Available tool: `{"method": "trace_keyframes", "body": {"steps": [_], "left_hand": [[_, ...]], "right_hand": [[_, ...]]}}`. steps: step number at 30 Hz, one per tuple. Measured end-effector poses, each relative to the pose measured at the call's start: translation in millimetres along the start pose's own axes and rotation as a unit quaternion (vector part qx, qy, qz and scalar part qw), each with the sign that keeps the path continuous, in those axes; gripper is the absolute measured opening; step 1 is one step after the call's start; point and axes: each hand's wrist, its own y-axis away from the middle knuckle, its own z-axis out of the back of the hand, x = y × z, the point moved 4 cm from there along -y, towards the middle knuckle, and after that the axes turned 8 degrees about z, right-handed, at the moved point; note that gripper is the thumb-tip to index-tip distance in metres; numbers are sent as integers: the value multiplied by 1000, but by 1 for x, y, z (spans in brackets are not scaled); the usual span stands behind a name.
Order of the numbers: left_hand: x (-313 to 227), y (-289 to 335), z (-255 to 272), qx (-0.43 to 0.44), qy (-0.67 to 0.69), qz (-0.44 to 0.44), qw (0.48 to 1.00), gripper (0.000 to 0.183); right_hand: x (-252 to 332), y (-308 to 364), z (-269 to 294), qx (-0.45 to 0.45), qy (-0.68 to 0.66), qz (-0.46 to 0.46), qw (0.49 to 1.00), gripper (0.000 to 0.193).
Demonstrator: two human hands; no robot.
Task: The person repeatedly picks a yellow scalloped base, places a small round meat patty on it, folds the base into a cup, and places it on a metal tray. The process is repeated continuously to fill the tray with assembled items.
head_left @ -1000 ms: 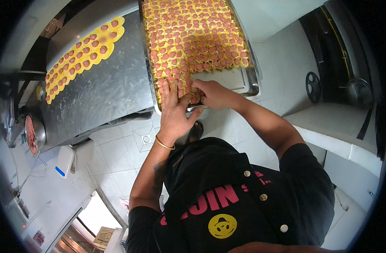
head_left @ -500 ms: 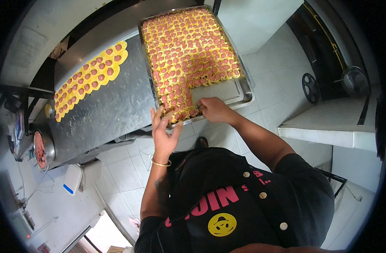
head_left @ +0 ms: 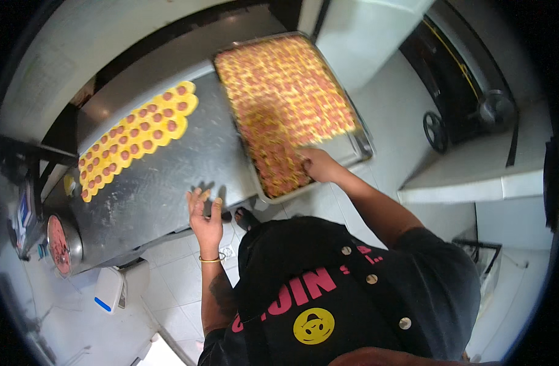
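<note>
A large metal tray [head_left: 353, 147] holds tightly packed rows of small open-topped dumplings [head_left: 285, 85], yellow wrappers around pinkish meat. A bare strip of tray shows at its near right. At the edge of the nearest rows is my right hand [head_left: 319, 165], its fingers curled together; whatever they grip is hidden. Over the near edge of the metal table, my left hand [head_left: 205, 221] is open, fingers apart, holding nothing I can see. Farther left, overlapping round yellow wrappers [head_left: 133, 137] lie in a band, each visible one topped with a ball of meat.
The metal table [head_left: 169, 177] has pale dusty smears. A metal bowl [head_left: 74, 245] of pink ground meat stands at its left end. A white bin [head_left: 110, 287] is below it. To the right are a pale counter [head_left: 456, 192] and a black handwheel [head_left: 435, 132].
My left hand has drawn away from the tray to the left, over the table edge. My right hand stays by the nearest dumplings. The whole view has shifted a little.
</note>
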Motion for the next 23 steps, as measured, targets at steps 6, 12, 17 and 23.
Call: {"method": "trace_keyframes", "body": {"steps": [6,12,17,23], "left_hand": [[71,-62,24,22,257,143,956,24],[97,-122,28,82,428,235,869,23],[130,-141,7,98,432,180,878,27],[112,-150,7,123,598,344,713,33]], "right_hand": [[119,-58,37,-121,-21,16,992,35],[203,-204,-74,32,220,247,943,32],[221,-299,-135,68,387,250,885,28],[215,-316,-159,30,452,317,833,34]]}}
